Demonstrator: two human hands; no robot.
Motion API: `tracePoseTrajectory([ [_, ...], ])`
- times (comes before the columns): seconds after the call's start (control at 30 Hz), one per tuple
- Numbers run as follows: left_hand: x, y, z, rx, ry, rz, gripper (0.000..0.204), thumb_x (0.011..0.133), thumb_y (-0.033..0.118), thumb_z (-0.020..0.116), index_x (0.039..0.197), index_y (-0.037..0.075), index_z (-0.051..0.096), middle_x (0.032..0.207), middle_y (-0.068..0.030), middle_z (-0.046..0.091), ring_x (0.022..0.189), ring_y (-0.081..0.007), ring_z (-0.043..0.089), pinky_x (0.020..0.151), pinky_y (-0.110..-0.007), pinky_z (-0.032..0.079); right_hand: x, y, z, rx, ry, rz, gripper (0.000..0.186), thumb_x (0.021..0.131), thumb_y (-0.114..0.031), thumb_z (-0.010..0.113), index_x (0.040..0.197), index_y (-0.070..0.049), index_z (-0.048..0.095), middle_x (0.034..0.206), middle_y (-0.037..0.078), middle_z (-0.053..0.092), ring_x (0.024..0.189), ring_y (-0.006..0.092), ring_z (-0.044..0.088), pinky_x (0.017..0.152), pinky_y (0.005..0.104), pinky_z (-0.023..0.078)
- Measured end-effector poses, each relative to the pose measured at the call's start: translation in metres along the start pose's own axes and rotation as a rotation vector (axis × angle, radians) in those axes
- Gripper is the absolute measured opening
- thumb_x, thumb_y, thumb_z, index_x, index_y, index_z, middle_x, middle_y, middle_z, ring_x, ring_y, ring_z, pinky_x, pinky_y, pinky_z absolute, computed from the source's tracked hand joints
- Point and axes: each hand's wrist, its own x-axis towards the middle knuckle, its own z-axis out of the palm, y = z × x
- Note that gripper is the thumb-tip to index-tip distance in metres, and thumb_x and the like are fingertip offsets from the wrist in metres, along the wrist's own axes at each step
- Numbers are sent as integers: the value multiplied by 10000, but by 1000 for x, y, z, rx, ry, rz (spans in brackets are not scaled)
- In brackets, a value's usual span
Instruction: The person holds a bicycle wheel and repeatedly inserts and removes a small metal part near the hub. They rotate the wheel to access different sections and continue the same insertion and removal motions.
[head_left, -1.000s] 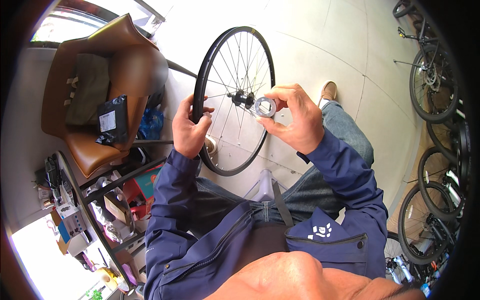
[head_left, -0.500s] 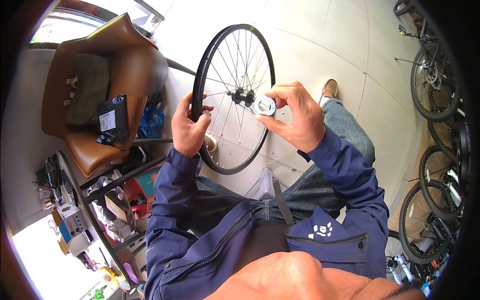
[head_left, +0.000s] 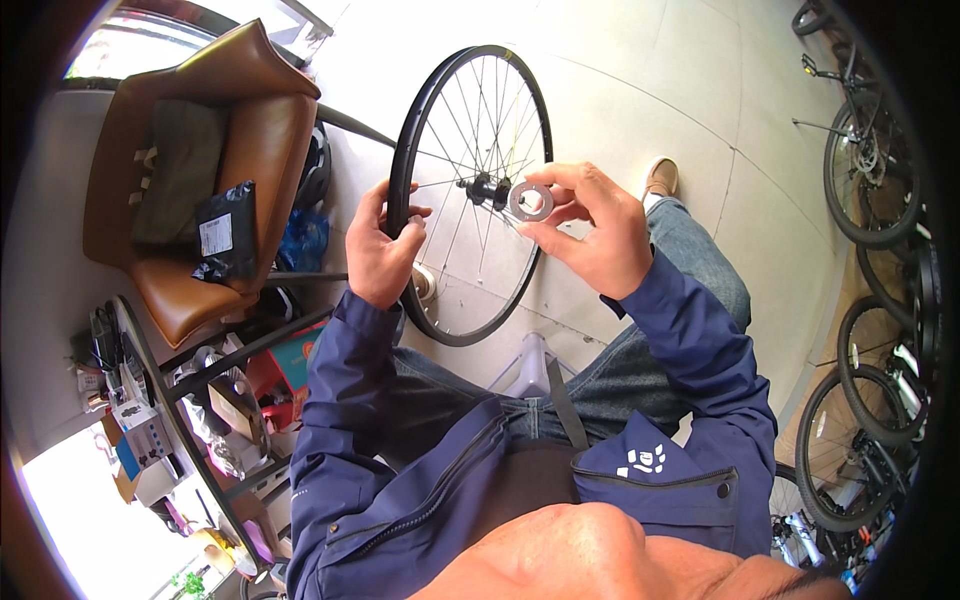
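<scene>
A bare black bicycle wheel (head_left: 403, 140) with thin spokes and a dark hub (head_left: 485, 190) stands upright in front of me, turned slightly aside. My left hand (head_left: 380, 250) is closed round the rim's left side, thumb on the near face and fingers behind. Between the thumb and fingers of my right hand (head_left: 602, 228) is a flat grey metal ring (head_left: 517, 211) with a hole in its middle. It is held up in front of the right part of the wheel, beside the hub in view, its face toward me.
At the left, a brown leather chair (head_left: 175, 305) bears a black plastic package (head_left: 230, 235) and a folded dark cloth (head_left: 180, 180). Below it stands a shelf (head_left: 190, 420) with boxes. Several bicycles (head_left: 850, 430) line the right side. A pale stand (head_left: 533, 370) is between my legs.
The metal ring has been tilted, so its face looks greyer and its hole more open. The wheel and my left hand have hardly moved.
</scene>
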Motion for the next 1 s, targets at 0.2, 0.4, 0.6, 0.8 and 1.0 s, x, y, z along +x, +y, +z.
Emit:
tracePoseTrajectory([
  [0.2, 0, 1, 1, -50, 1, -39, 486, 987, -46, 644, 1470, -28, 595, 1336, -111, 713, 1130, -193, 764, 883, -275, 589, 2, 12, 21, 520, -135, 318, 332, 1061, -24, 733, 1389, -63, 706, 1217, 114, 790, 1070, 138, 774, 947, 309, 665],
  [0.4, -1, -1, 5, -69, -24, 13, 473, 989, -35, 708, 1455, -32, 627, 1295, -118, 750, 1131, -183, 772, 932, -278, 595, 13, 31, 59, 415, -80, 328, 230, 1061, -48, 744, 1291, -56, 732, 1169, 105, 820, 1069, 183, 803, 926, 327, 645],
  [0.6, -3, -2, 10, -55, -44, 47, 476, 985, -6, 765, 1445, -39, 648, 1218, -94, 779, 1100, -136, 747, 962, -264, 578, 25, 36, 84, 271, -101, 288, 237, 1030, -37, 782, 1266, -41, 755, 1107, 74, 818, 1010, 143, 795, 896, 287, 633],
  [0.8, -5, -5, 11, -3, -12, 78, 492, 964, 9, 792, 1433, -46, 655, 1121, -60, 760, 981, -97, 709, 898, -252, 576, 30, 35, 90, 262, -73, 264, 216, 1008, -58, 815, 1221, -41, 792, 1047, 65, 840, 967, 144, 812, 872, 295, 643],
  [1.0, -7, -4, 13, 43, 2, 51, 498, 950, 12, 792, 1427, -42, 659, 1093, -56, 759, 934, -105, 712, 848, -251, 584, 33, 38, 92, 260, -50, 256, 221, 981, -84, 842, 1196, -38, 817, 1082, 99, 848, 988, 194, 824, 873, 327, 654],
])
